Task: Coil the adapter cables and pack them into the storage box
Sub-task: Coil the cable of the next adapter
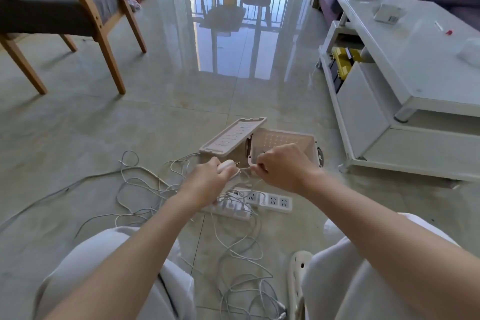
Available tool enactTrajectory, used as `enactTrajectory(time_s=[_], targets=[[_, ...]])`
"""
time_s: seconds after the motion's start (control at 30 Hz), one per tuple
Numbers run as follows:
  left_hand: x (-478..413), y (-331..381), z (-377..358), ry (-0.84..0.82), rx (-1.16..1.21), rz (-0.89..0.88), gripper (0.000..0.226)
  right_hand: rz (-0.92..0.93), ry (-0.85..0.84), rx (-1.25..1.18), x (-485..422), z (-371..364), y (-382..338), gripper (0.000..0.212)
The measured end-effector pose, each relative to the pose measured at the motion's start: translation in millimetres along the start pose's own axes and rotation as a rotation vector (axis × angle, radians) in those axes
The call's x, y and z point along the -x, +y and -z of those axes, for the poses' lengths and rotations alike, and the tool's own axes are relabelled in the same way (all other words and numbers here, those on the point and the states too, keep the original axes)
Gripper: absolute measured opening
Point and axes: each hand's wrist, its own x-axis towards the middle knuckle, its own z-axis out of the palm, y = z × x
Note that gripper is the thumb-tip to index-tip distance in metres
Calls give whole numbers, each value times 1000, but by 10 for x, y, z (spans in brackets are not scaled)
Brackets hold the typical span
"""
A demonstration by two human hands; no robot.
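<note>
Underfoot, glossy tiled floor [161, 80] carries tangled cables [145, 189] and the open storage box [275, 141] at twelve o'clock; left hand [207, 176] grips an adapter [225, 164], right hand [283, 166] pinches its cable [245, 169]; chair [52, 8] at ten, counter [415, 54] at two.

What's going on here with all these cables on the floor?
A person is working on one adapter: the left hand grips the white adapter while the right hand pinches its thin cable, just in front of the open storage box. The lid leans beside it. Other cables lie tangled on the floor, and chargers sit plugged into the power strips.
</note>
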Motion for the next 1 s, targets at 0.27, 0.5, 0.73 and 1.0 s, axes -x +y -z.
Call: enactTrajectory(time_s=[0.27, 0.5, 0.73, 1.0], targets=[[-217, -83, 36, 210, 83, 40, 24, -25, -63, -532, -90, 173, -379, 38], [-399, -22, 83, 150, 760, 189, 49, 126, -113, -721, 60, 22, -691, 28], [-264, 268, 183, -196, 1478, 277, 41, 128, -327, -570, 243, -73, -618, 25], [-22, 577, 229, -591, 1329, 86, 40, 34, -318, -456, 287, -126, -114, 22]])
